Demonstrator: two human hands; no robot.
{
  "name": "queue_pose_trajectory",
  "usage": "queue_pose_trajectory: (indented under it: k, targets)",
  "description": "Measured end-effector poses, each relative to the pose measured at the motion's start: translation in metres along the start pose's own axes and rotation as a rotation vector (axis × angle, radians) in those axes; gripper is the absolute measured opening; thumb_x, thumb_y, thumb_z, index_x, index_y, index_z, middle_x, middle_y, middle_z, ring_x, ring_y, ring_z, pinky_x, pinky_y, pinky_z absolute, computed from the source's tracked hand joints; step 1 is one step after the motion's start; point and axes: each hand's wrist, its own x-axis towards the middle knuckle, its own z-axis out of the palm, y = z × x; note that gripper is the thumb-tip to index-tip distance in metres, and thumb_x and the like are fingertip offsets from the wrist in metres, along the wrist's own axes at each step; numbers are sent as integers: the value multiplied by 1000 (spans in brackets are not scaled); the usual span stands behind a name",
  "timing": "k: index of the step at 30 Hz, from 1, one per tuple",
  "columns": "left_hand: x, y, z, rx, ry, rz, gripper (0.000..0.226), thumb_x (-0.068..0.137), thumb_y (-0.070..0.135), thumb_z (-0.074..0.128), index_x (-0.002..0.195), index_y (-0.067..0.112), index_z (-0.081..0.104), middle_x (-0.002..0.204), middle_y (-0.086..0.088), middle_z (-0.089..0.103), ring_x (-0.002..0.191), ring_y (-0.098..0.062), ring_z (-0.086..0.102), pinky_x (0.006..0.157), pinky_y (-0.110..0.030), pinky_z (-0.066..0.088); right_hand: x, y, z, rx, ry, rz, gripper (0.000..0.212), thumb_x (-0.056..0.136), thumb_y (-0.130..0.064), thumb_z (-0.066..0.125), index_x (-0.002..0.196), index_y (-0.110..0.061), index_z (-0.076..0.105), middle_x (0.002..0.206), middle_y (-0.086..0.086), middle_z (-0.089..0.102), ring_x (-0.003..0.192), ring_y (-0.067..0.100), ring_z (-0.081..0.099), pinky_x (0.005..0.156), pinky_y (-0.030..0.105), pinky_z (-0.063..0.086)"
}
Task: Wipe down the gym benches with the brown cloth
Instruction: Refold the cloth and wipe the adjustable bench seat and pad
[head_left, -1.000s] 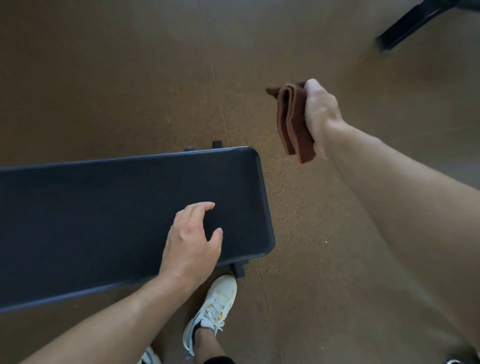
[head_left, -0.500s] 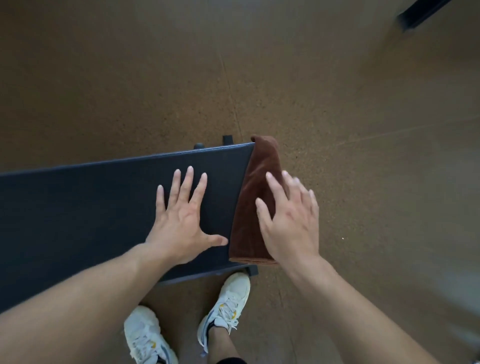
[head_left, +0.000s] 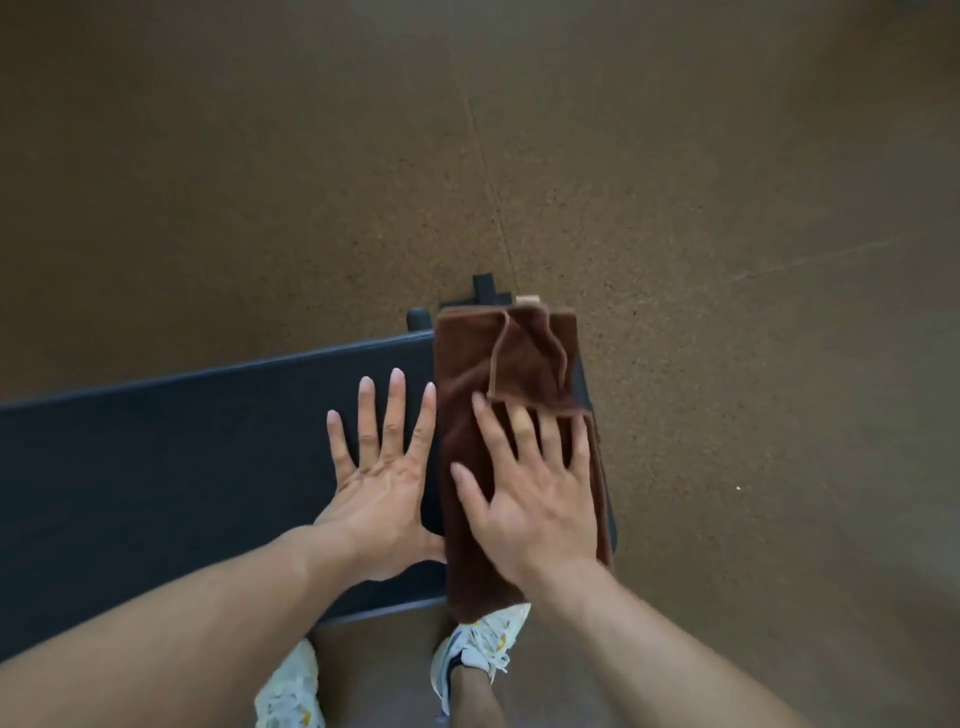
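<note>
Brown cloth (head_left: 467, 441) on dark navy bench (head_left: 182, 467), speckled tan-brown floor (head_left: 727, 260), white shoes (head_left: 483, 644).

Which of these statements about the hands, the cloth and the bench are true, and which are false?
1. The right hand lies flat on the cloth. True.
2. The left hand grips the cloth. False: it rests open on the bare bench.
3. The cloth lies across the bench's right end. True.
4. The cloth is blue. False: it is brown.
5. White shoes show below the bench. True.
</note>
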Motion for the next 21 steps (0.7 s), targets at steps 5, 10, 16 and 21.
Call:
queue_pose_trajectory:
  k: [5, 10, 16, 21]
  targets:
    - [0, 2, -1, -28, 0, 21, 165, 52, 75, 81, 138, 27, -51, 138, -5, -65, 125, -30, -62, 109, -62, -31, 101, -12, -24, -25, -36, -6, 68, 102, -62, 23, 164, -35, 22, 174, -3, 18, 162, 24, 2, 130, 54, -5]
    - [-2, -5, 3, -71, 55, 136, 165, 52, 70, 84, 144, 24, -45, 142, -5, -61, 127, -29, -61, 108, -61, -32, 90, -12, -18, -55, 10, 28, 65, 105, -61, 17, 165, -36, 18, 175, -5, 13, 163, 19, -3, 131, 51, -3]
    - [-41, -85, -3, -396, 250, 377, 114, 86, 59, 66, 159, 28, -16, 164, 10, -29, 145, -2, -36, 125, -37, -12, 26, -54, 9, -54, 39, 277, 69, 102, -66, 11, 165, -40, 0, 175, -11, -9, 161, 14, -16, 131, 45, -8]
    - [-114, -222, 23, -538, 555, 256, 72, 100, 39, 55, 160, 23, 18, 168, 14, 5, 151, 6, -11, 126, -29, 2, 9, -152, 34, -49, 37, 353, 69, 102, -63, 14, 166, -37, 2, 176, -9, -6, 161, 15, -16, 131, 47, -8]
